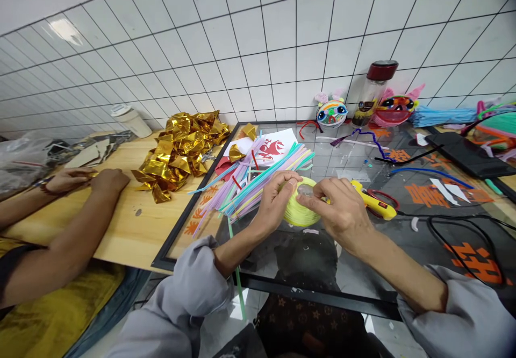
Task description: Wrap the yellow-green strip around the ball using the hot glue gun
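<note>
Between my two hands is a yellow ribbed round piece [302,215], shaped like a small paper lantern with an opening at its top. My left hand [276,199] grips its left side, thumb and fingers bent at the rim. On the right side, my right hand [342,210] holds the rim with its thumb over the edge. A yellow glue gun [379,206] lies just beyond my right hand, partly hidden by it. Left of my left hand, a bundle of pastel strips [245,191] in purple, green and yellow is spread on the dark tabletop.
Crumpled gold foil pieces [181,148] are piled at left, near a co-worker's hands [107,183]. At the back stand a decorated face lantern [331,113] and a red-lidded bottle [373,92]. A black phone [475,154] and a looping black cable [463,234] lie at right.
</note>
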`<state>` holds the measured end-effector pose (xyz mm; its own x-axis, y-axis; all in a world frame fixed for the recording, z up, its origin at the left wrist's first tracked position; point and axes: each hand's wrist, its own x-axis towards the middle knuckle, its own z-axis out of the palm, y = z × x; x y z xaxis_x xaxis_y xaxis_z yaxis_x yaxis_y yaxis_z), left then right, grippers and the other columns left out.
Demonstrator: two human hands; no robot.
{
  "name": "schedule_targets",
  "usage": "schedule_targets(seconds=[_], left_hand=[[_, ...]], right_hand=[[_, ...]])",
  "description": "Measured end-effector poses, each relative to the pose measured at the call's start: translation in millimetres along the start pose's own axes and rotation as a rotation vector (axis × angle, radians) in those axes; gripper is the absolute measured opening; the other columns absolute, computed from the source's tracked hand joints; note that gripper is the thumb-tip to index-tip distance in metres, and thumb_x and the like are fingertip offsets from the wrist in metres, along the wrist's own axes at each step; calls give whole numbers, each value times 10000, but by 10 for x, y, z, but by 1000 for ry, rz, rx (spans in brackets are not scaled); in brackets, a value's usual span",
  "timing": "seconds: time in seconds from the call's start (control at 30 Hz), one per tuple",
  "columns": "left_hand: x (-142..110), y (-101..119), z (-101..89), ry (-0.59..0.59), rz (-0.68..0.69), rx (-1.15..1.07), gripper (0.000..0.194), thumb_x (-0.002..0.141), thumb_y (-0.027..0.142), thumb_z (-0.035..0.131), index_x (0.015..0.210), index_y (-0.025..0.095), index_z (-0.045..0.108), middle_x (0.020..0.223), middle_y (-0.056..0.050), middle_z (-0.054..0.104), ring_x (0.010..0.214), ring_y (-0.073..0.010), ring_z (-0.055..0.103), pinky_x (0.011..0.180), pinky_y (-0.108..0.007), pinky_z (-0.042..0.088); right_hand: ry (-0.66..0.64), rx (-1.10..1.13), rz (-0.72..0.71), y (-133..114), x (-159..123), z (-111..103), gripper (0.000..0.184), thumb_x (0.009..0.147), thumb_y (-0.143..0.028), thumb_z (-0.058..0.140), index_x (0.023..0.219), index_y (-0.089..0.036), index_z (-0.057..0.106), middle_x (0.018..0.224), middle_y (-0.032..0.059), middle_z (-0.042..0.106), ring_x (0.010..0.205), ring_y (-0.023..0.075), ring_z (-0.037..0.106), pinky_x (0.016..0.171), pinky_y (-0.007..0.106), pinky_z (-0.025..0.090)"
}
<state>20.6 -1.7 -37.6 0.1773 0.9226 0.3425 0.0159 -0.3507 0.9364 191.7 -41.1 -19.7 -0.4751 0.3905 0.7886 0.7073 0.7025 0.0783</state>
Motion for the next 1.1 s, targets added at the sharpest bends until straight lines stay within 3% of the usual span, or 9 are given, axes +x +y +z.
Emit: schedule_targets(seconds=[0.2, 0.5, 0.7, 0.87, 1.1], left_hand=[[-21, -48, -18, 14, 50, -21, 300, 973, 322, 461, 925, 199, 730, 1082, -86, 700, 1138, -233, 627, 1085, -376, 449], [-35, -14, -56, -46, 61, 40, 223, 865, 229, 530, 980, 199, 719, 1146, -79, 685, 1179, -245, 617, 1101, -396, 439], [-59, -51, -43, -29, -6, 1, 219, 875, 240, 534, 1075, 214, 620, 1156, -63, 668, 1105, -213, 625, 996, -342, 481], [-60, -1, -38, -26, 56, 67, 93, 864, 204, 518, 897, 215, 604, 1139, -60, 661, 1133, -212, 610, 1046, -350, 460], [-40, 2, -59, -29, 145, 136, 85, 895, 226, 540, 885, 216, 624, 1073, -63, 664, 1105, -215, 619, 1042, -370, 470]], right_hand=[[2, 4, 4, 1, -5, 2, 302, 1017, -66, 439, 1031, -207, 706, 775, 31, 555, 724, 184, 411, 656, 324, 280], [-10, 26, 36, 3, -33, 7, 313, 1021, -99, 436, 1015, -233, 719, 770, 29, 559, 723, 187, 425, 654, 332, 293], [-20, 28, 45, 1, -21, -9, 316, 1013, -88, 439, 980, -240, 714, 776, 27, 559, 727, 182, 426, 656, 325, 298], [-19, 30, 35, 12, -13, -13, 314, 1016, -83, 435, 968, -230, 708, 772, 28, 551, 722, 182, 421, 652, 321, 294], [-13, 24, 43, 19, -34, 4, 319, 1009, -78, 443, 1009, -245, 715, 772, 23, 555, 728, 179, 435, 658, 322, 299]])
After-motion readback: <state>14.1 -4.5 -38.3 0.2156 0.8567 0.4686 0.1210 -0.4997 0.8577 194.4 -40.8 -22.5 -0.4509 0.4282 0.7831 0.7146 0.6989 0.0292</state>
